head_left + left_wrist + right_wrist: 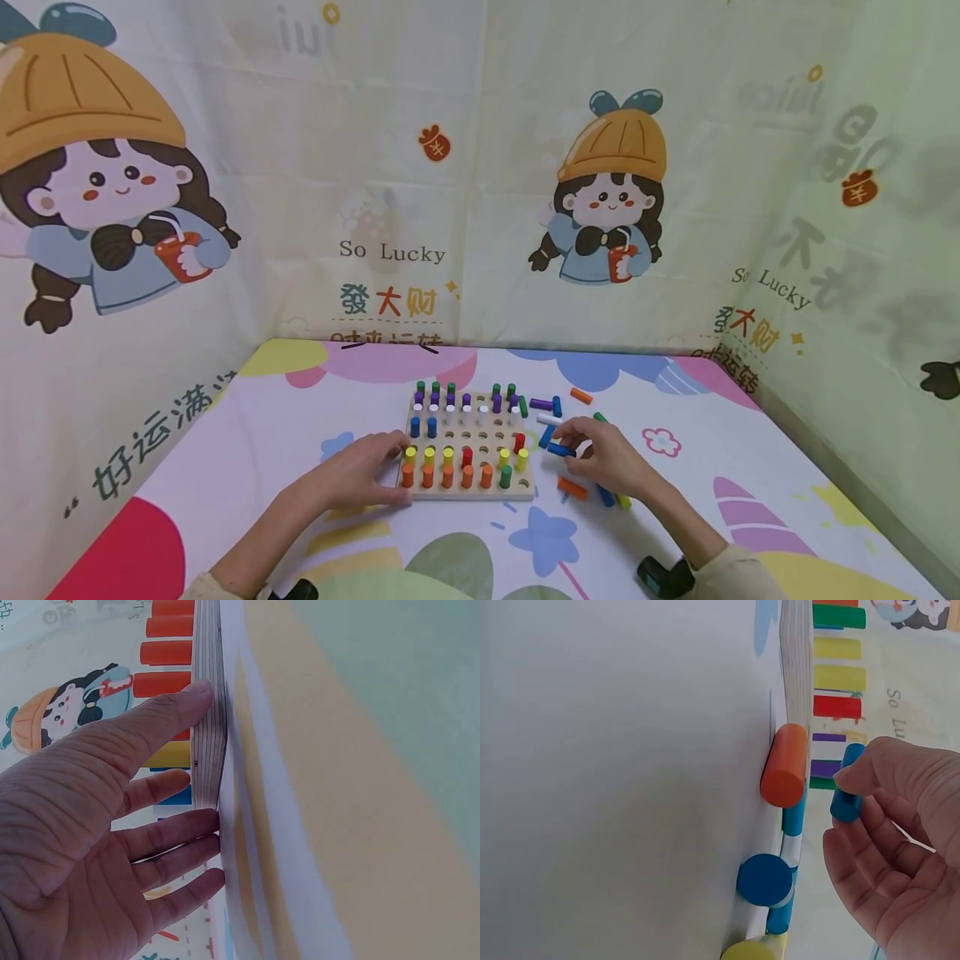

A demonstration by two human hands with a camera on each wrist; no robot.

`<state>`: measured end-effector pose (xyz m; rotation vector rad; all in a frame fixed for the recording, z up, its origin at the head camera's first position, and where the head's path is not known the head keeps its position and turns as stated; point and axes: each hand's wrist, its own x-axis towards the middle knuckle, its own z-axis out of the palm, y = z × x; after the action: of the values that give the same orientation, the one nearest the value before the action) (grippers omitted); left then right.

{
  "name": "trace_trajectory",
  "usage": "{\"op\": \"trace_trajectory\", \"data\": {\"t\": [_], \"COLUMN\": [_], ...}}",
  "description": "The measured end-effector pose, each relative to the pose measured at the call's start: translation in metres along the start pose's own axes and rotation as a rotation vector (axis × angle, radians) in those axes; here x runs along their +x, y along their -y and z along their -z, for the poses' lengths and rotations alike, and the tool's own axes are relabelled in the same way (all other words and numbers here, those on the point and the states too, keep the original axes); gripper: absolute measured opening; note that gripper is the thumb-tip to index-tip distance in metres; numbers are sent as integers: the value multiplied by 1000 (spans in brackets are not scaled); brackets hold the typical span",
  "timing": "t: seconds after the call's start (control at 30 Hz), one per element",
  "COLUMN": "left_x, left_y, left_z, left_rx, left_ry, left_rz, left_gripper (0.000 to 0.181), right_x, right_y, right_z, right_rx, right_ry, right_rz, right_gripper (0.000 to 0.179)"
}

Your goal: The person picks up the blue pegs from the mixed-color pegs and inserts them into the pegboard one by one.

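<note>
A wooden pegboard holds rows of coloured pegs on the table. At its near left corner is my left hand; in the left wrist view the thumb lies against the board's side, with the other fingers extended beside it. My right hand, right of the board, pinches a blue peg between thumb and fingertips. That peg is held tilted above the table in the right wrist view. The blue row of the board has two blue pegs at its left end.
Loose pegs lie right of the board: an orange peg near the front, another orange peg at the back, a purple peg and a white peg. Blue and yellow pegs lie partly under my right hand. A printed curtain hangs behind the table.
</note>
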<state>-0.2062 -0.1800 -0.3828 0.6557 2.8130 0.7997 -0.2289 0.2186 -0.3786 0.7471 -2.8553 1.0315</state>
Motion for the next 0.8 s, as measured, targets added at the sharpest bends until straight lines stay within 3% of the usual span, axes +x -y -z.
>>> {"op": "trace_trajectory", "data": {"t": [0.33,0.8], "left_x": [0,-1], "left_y": [1,0], "left_z": [-1,-1], "left_rx": [17,15], "left_ry": [-9,-8], "left_rz": [-36,-29], "left_gripper": [63,64], "right_x": [3,11], "right_y": [7,16], "right_z": [-2,-6], "right_rx": [16,24], "right_ry": [-10,-50], "right_rz": [-15,11], "right_gripper": [34,36]}}
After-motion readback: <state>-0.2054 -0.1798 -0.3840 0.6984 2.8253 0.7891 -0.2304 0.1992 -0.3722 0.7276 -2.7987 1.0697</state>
